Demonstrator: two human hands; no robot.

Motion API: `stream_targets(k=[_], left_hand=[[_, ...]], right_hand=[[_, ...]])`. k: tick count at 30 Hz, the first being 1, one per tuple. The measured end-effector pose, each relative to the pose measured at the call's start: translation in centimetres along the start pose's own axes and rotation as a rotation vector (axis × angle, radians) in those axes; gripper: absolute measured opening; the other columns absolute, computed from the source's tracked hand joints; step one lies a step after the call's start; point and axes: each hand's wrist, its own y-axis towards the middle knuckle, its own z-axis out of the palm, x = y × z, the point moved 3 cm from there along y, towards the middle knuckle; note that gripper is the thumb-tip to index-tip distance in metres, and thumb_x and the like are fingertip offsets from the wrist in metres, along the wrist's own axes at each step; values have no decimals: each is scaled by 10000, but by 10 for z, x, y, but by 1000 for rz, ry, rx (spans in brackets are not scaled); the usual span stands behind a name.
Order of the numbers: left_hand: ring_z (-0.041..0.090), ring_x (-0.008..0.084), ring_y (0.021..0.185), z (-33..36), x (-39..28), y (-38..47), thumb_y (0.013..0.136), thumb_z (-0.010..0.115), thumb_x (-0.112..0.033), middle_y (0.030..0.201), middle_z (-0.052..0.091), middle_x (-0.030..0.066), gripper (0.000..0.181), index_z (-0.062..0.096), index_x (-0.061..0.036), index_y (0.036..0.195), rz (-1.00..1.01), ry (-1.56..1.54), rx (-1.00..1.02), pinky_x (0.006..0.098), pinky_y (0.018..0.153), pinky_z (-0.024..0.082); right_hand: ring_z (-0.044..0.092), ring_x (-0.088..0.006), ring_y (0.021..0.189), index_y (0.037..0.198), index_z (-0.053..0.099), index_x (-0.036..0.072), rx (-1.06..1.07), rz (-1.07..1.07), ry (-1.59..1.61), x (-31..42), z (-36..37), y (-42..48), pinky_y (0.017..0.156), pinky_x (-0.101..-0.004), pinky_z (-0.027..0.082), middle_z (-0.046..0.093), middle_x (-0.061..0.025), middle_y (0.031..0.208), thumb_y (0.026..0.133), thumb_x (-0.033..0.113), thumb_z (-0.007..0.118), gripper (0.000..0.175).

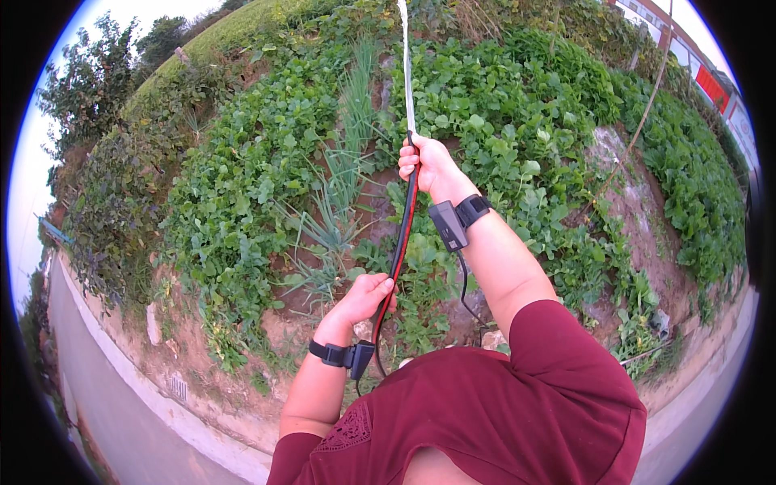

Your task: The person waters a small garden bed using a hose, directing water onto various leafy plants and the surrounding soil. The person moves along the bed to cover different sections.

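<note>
A black hose with a red stripe (401,242) runs upward in front of my body. Near its outlet, my right hand (423,162) is wrapped around it. Lower down, my left hand (371,294) grips the same hose between thumb and fingers. A white stream of water (407,66) shoots from the hose's end toward the far side of the plot. Leafy green vegetables (479,115) grow to the right of the stream, and a row of green onions (348,176) stands just left of it. The lower end of the hose is hidden by my shirt.
A concrete kerb (145,397) and paved road (97,357) curve past on the left. More leafy plants (242,176) fill the left bed. A thin stick (642,121) leans over wet soil (630,200) at right. Black cables (465,291) hang from my wrist devices.
</note>
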Motion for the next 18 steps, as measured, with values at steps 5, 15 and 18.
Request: stream_targets(k=[5,15,18], left_hand=[[559,142,567,0,8,-3,935,429,-205,626,580,55,268,536,14,822,12,-15,18,279,552,454],[570,143,566,0,31,-18,933,438,-239,629,589,59,297,543,11,811,-175,-48,79,279,558,473],[569,144,565,1,41,-24,933,439,-235,628,587,60,295,544,10,807,-184,-97,95,284,555,476]], right_hand=[[349,-57,448,754,393,132,-77,47,50,-11,-28,9,401,-226,318,365,59,564,929,260,386,217],[338,-63,443,781,379,113,-238,117,82,-49,-76,11,401,-228,317,379,43,584,934,251,359,208],[340,-64,444,764,380,105,-268,141,98,-61,-89,10,402,-228,321,374,41,583,936,258,346,232]])
